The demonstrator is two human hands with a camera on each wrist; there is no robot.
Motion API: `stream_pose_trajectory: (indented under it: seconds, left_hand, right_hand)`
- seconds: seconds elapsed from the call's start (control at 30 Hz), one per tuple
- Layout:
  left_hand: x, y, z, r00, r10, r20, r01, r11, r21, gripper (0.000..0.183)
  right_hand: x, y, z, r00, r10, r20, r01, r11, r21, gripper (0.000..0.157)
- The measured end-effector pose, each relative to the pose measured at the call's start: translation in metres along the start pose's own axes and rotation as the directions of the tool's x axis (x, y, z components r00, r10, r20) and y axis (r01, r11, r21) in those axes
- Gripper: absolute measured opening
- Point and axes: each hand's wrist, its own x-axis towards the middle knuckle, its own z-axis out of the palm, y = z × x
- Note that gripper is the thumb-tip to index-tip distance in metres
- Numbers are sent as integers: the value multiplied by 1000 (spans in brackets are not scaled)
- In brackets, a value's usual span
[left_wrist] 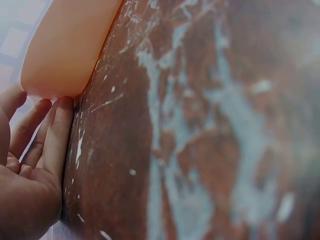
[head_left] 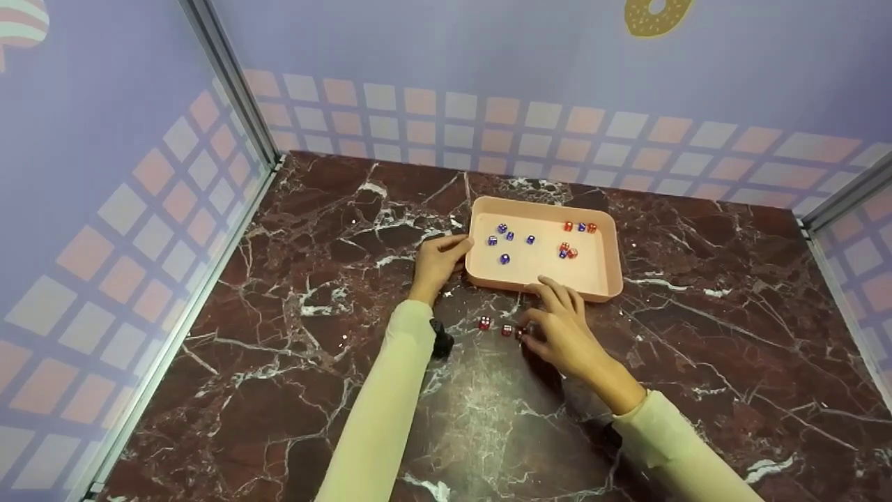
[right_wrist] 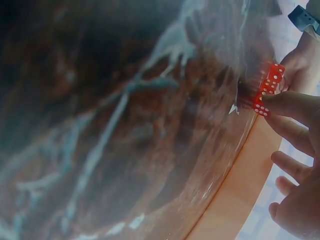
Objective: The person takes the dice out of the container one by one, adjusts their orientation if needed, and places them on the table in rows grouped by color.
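A shallow peach tray [head_left: 543,284] holds several blue dice [head_left: 504,259] towards its left side, with red dice [head_left: 591,228] and more blue ones at its right. My left hand [head_left: 439,261] touches the tray's left end; in the left wrist view its extended fingertips [left_wrist: 65,103] meet the tray wall [left_wrist: 65,55]. Three red dice stand in a row on the table before the tray. My right hand [head_left: 566,338] pinches the rightmost red die [right_wrist: 260,108] between thumb and index finger, its other fingers spread near the tray's front rim. The left die [head_left: 484,323] and middle die [head_left: 506,330] are untouched.
The dark red marbled tabletop [head_left: 334,404] has white veins. A patterned back wall [head_left: 446,56] and a left side panel [head_left: 104,209] with a metal frame post enclose it. Black straps [head_left: 440,339] sit at the wrists.
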Motion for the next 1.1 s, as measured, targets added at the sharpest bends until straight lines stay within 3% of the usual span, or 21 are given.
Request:
stream_pose_trajectory:
  seconds: [0.8,1.1]
  left_hand:
    - [4,-1,1,1000,3,26,-2,1000,-18,28]
    - [0,0,0,999,33,39,-32,999,-36,29]
  right_hand:
    - [-6,6,-1,998,39,-43,-39,999,-8,18]
    - [-8,6,-6,998,14,-59,-15,1000,-9,23]
